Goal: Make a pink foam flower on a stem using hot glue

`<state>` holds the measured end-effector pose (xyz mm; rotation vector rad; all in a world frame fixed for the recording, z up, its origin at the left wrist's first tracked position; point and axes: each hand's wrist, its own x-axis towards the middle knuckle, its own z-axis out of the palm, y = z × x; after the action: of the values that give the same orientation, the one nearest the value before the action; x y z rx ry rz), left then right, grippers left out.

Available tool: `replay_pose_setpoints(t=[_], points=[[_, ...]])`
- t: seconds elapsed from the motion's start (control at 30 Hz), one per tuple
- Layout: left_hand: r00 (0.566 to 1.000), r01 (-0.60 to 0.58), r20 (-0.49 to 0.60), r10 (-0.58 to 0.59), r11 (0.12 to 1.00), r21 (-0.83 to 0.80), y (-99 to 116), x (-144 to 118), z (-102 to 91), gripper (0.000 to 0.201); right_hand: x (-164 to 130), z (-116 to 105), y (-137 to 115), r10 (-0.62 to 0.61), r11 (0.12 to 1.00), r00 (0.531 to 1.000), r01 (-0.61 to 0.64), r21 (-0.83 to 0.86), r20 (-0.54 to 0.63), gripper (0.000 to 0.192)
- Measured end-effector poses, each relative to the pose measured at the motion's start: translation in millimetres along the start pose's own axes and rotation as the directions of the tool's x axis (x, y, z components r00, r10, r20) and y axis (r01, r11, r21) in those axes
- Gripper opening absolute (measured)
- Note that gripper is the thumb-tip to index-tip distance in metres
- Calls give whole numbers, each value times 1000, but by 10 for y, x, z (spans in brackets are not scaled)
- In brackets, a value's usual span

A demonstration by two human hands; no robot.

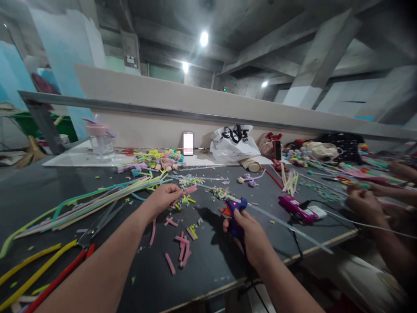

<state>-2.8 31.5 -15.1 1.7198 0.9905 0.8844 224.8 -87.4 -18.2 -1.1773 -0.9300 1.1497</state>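
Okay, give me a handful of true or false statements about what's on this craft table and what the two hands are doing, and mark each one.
1. The right hand holds a blue glue gun. True.
2. The left hand is empty. False: it pinches a short pink stick piece.
3. A second, purple glue gun lies on the table to the right. True.
4. The red-handled scissors are in the left hand. False: they lie on the table beside the left forearm.
5. A white plastic bag sits at the back wall. True.
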Motion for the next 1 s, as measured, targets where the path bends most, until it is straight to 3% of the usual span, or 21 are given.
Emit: replay_pose_setpoints(t=[0.2, 0.3, 0.37, 0.4, 0.43, 0.5, 0.53, 0.63, 0.73, 0.8, 0.9, 1.0], points=[[1000, 17, -8, -18, 1000, -21, -12, 10, -8, 28, 222, -295, -17, 317, 937, 948, -318, 145, 34, 25], [1000, 19, 4, -19, 999, -33, -29, 15, -20, 28, 272, -385, -123, 433, 901, 898, -434, -11, 72, 26], [1000, 18, 9, -18, 999, -39, -36, 16, -30, 28, 295, -424, -233, 451, 859, 891, -417, -296, 54, 34], [1000, 17, 8, -17, 999, -41, -38, 16, -34, 27, 309, -437, -296, 401, 795, 916, -344, -500, 7, 38], [1000, 17, 6, -17, 999, -42, -38, 17, -39, 27, 324, -443, -359, 312, 676, 949, -254, -692, -43, 41], [1000, 15, 0, -15, 999, -44, -40, 21, -45, 27, 352, -415, -471, 84, 377, 993, -108, -920, -83, 37], [1000, 13, -3, -13, 999, -45, -42, 24, -48, 27, 357, -371, -508, 0, 271, 997, -70, -960, -73, 33], [1000, 9, -11, -9, 999, -46, -54, 36, -52, 27, 305, -69, -500, -82, 170, 995, 71, -983, 58, 19], [1000, 3, -14, -4, 999, -38, -62, 40, -51, 27, 174, 441, -302, -67, 141, 951, 310, -940, 303, 12], [1000, -1, -9, 1, 1000, -31, -57, 36, -48, 27, 110, 788, -122, -76, 130, 918, 396, -909, 389, 14], [1000, -8, -3, 8, 1000, -22, -48, 29, -43, 28, 122, 1149, 105, -93, 103, 907, 418, -902, 410, 21], [1000, -16, 3, 16, 1000, -16, -56, 34, -43, 28, 208, 1271, 224, -102, 102, 902, 428, -898, 419, 20]])
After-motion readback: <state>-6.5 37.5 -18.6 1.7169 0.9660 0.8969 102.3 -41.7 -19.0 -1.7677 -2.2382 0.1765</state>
